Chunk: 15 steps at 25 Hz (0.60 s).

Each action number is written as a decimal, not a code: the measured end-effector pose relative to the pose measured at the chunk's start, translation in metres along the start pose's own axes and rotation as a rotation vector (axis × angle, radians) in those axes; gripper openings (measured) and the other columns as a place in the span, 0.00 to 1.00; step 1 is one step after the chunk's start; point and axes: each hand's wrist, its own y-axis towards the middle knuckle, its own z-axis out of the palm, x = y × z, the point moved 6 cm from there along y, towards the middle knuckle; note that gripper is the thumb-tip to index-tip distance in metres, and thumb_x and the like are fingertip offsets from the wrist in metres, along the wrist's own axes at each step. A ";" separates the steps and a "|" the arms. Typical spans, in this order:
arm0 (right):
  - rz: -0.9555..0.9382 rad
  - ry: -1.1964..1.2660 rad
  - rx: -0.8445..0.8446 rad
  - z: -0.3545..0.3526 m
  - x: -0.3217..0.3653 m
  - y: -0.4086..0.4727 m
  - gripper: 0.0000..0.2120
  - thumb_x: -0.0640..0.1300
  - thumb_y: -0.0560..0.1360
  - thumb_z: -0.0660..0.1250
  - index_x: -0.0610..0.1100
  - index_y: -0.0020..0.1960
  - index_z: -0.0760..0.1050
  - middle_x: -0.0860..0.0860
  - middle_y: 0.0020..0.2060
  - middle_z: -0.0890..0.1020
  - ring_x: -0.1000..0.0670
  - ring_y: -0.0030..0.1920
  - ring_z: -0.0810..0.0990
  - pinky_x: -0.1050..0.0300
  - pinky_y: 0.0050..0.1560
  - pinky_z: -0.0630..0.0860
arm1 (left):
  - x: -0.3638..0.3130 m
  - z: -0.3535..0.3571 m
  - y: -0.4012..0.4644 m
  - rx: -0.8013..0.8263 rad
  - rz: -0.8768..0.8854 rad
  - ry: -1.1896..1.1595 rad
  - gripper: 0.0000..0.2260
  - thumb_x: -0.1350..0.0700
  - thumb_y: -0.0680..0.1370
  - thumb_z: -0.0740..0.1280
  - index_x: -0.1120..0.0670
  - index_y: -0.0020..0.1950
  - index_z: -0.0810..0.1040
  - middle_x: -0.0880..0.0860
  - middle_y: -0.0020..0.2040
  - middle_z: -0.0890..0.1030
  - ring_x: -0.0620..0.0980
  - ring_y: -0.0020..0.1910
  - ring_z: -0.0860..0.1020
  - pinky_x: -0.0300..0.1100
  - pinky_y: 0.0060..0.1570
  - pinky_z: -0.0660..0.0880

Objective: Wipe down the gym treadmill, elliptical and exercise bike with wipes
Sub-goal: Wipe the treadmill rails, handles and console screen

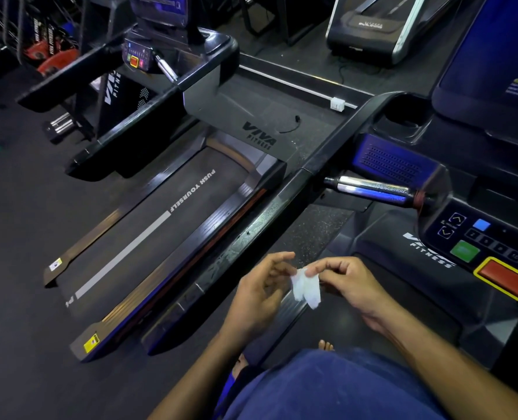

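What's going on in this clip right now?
A person stands on a treadmill in a gym, with a second treadmill alongside to their left. Both hands hold a small white wipe in front of the body: the right hand pinches its top edge, and the left hand has fingertips at the same corner, apparently unfolding it. The wipe hangs crumpled and touches no machine surface. The handrail just beyond the hands looks streaked.
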 end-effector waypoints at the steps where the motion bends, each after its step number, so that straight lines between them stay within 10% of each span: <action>1: 0.006 -0.003 -0.025 -0.005 -0.002 0.003 0.09 0.32 0.77 0.68 0.40 0.46 0.86 0.48 0.46 0.88 0.53 0.47 0.85 0.66 0.44 0.77 | -0.001 -0.008 0.001 -0.021 0.095 0.178 0.26 0.74 0.74 0.63 0.53 0.67 0.77 0.48 0.58 0.82 0.44 0.60 0.80 0.42 0.61 0.76; 8: -0.096 -0.110 -0.552 -0.050 -0.009 0.068 0.12 0.30 0.71 0.71 0.45 0.48 0.81 0.51 0.40 0.83 0.54 0.40 0.79 0.64 0.40 0.75 | 0.046 -0.065 0.038 0.045 0.242 0.813 0.27 0.49 0.84 0.59 0.53 0.82 0.59 0.50 0.82 0.59 0.47 0.80 0.58 0.48 0.80 0.55; 15: -0.129 -0.113 -0.867 -0.039 -0.014 0.163 0.08 0.35 0.71 0.70 0.45 0.47 0.83 0.50 0.42 0.85 0.50 0.42 0.83 0.58 0.45 0.78 | 0.096 -0.064 0.035 0.285 0.230 0.970 0.29 0.44 0.86 0.52 0.53 0.83 0.47 0.50 0.84 0.45 0.47 0.82 0.44 0.50 0.81 0.48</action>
